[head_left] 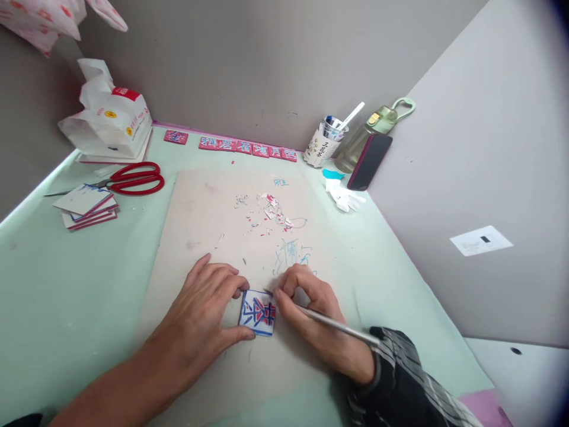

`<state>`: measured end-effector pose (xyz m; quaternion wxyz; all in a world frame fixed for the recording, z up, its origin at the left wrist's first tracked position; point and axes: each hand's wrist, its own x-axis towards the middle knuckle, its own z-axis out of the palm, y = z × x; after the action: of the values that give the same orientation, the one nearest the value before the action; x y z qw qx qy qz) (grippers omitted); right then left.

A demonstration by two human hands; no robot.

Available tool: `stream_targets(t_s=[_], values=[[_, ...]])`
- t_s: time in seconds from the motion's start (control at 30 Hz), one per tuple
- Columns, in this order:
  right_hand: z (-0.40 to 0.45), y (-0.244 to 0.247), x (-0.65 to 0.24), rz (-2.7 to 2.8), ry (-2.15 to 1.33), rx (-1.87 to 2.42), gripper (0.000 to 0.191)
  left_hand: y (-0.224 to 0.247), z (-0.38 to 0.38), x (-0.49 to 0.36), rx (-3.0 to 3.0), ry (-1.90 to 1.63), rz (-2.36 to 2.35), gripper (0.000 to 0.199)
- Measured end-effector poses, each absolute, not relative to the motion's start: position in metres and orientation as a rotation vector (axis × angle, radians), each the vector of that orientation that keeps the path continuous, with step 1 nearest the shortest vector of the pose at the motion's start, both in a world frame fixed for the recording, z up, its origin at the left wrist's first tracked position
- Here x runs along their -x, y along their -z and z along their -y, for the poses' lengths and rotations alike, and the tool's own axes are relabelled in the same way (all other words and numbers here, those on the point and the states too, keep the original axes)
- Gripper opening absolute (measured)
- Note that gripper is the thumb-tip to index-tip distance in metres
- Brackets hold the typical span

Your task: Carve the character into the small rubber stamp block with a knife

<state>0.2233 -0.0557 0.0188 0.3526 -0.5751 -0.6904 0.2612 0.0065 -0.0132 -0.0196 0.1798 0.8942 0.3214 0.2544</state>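
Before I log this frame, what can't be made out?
Head view: underside of the square white tile with blue markings, hidden by its top.
Head view: gripped section of the slim silver tool, hidden by the right hand.
Head view: the pink patterned cloth, cut off by top and left edges.
Head view: any print on the white rectangular wall card, too small.

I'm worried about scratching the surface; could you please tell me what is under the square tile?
The square tile rests on a beige board, seen around it; the patch directly beneath is covered.
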Motion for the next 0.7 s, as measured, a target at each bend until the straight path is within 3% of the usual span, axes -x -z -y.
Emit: stream_targets(t_s=[0.07, 0.17, 0.7], values=[[0.0577, -0.0232, -0.2222, 1.682, -0.966, 1.469, 0.026, 0.0193, 0.0131, -0.0053, -2.51, -0.697, -0.911, 0.07], [0.0584, -0.0244, -0.2196, 1.618, -1.12, 1.458, 0.027, 0.0209, 0.0129, -0.0044, -2.493, -0.681, -0.926, 0.07], [0.0559, -0.021, -0.2154, 1.692, -1.072, 1.502, 0.025, 0.0247, 0.0126, -0.0045, -2.496, -0.688, -0.923, 0.056]])
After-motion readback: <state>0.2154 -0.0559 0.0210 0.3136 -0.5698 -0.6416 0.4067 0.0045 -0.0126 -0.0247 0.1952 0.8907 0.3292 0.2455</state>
